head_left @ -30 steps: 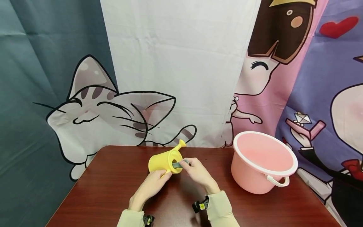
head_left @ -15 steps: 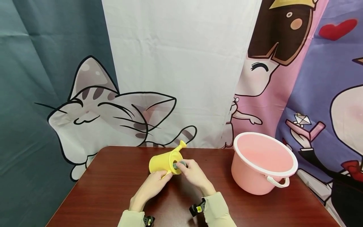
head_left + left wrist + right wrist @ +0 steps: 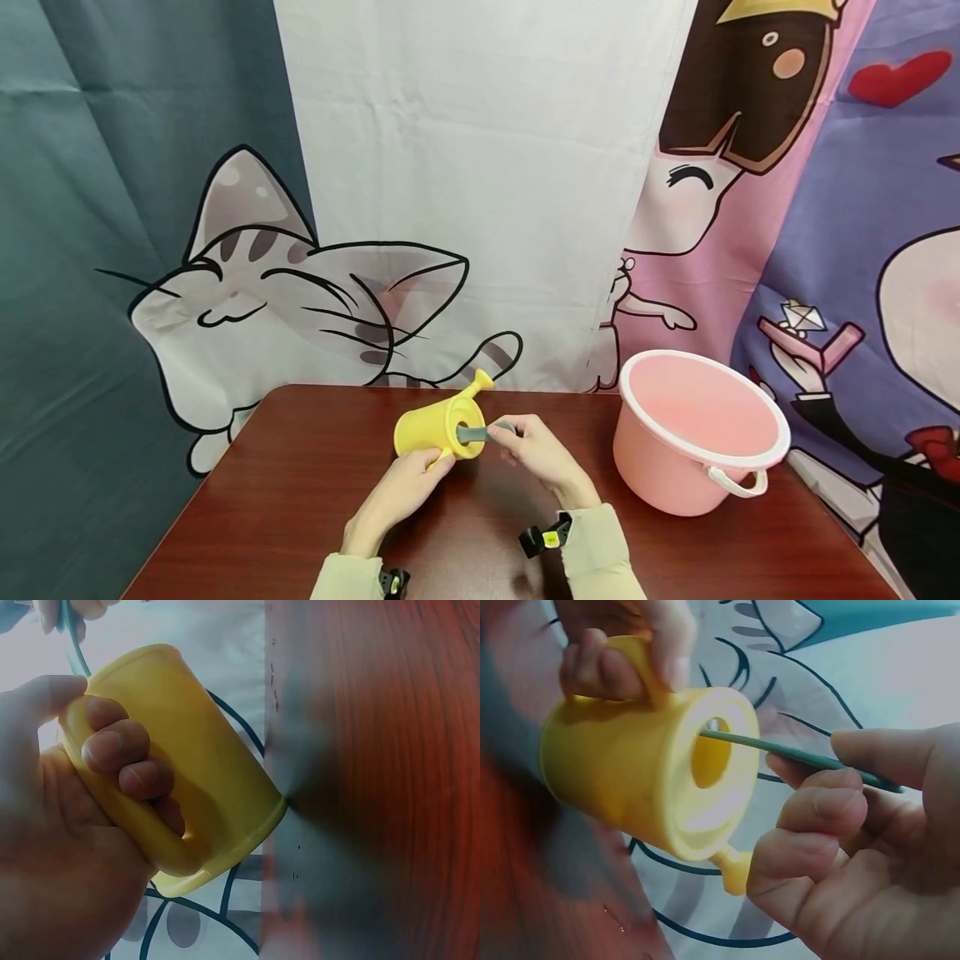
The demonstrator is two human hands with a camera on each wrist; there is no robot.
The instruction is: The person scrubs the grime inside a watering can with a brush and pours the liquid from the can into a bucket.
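In the head view a yellow watering can (image 3: 427, 428) lies tilted, its round opening facing right and its spout up at the back. My left hand (image 3: 401, 493) grips the can's handle, with the fingers curled through the loop (image 3: 124, 802) in the left wrist view. A slim grey-green handled tool (image 3: 474, 434) reaches into the opening. Its outer end is pinched by my right hand (image 3: 538, 454) between thumb and fingers. In the right wrist view the thin tool (image 3: 780, 751) enters the can's opening; its inner end is mostly hidden, so its kind is unclear.
On the right of the brown table (image 3: 285, 500) stands a pink bucket (image 3: 667, 467) with a white rim and white handle. A printed cloth (image 3: 480, 167) hangs behind the table's far edge.
My right hand moved in toward the can, pushing the tool deeper, then drew back to the right, so more of the tool shows now. The left hand and can stay nearly still.
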